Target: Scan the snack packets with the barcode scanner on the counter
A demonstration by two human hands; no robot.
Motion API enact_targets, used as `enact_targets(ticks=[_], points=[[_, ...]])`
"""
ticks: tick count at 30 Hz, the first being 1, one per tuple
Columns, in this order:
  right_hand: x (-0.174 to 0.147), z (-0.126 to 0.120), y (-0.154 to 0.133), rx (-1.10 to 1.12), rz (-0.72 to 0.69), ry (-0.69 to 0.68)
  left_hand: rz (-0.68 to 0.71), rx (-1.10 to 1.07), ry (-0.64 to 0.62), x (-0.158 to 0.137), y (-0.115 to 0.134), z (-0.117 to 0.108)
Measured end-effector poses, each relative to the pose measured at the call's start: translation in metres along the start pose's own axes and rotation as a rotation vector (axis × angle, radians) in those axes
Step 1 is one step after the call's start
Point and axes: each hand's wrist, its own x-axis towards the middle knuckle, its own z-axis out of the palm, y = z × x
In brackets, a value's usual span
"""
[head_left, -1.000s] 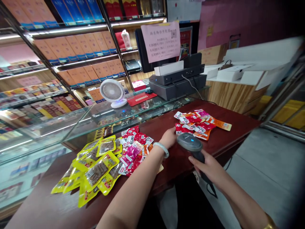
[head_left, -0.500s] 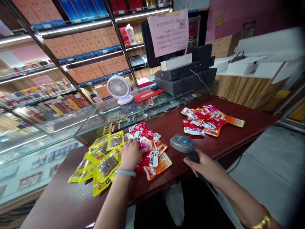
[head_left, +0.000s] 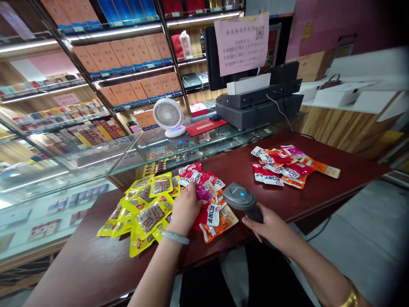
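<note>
- Head view: left hand (head_left: pixel 185 207) is pinching a shiny pink snack packet (head_left: pixel 204 190) above the red-and-orange pile (head_left: pixel 211 204) (dark wooden counter (head_left: pixel 79 264)).
- Right hand (head_left: pixel 271 228) is gripping a grey handheld barcode scanner (head_left: pixel 238 197).

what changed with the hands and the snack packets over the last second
The left hand drew back from the far pile of red and orange packets to the near pile, where it now lifts a pink packet beside the yellow packets. The right hand kept its grip on the barcode scanner, which now sits closer to that packet. The far pile, the fan and the register look unchanged.
</note>
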Motion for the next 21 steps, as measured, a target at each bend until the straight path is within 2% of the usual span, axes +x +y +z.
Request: enact_targets(ticks=[4, 9, 13, 17, 21], points=[[0.0, -0.002, -0.003, 0.013, -0.026, -0.009, 0.074, -0.115, -0.032, 0.004, 0.019, -0.001], [-0.001, -0.009, 0.0, 0.006, -0.005, 0.014, 0.147, -0.126, -0.02, 0.009, 0.039, 0.003], [-0.002, -0.02, 0.005, -0.003, 0.014, 0.046, 0.154, -0.172, -0.027, 0.017, 0.053, 0.005], [-0.004, -0.033, 0.011, 0.004, 0.03, 0.105, 0.192, -0.355, -0.029, 0.038, 0.075, 0.012], [-0.007, -0.047, 0.02, -0.003, 0.031, 0.205, 0.209, -0.508, -0.075, 0.072, 0.11, 0.028]])
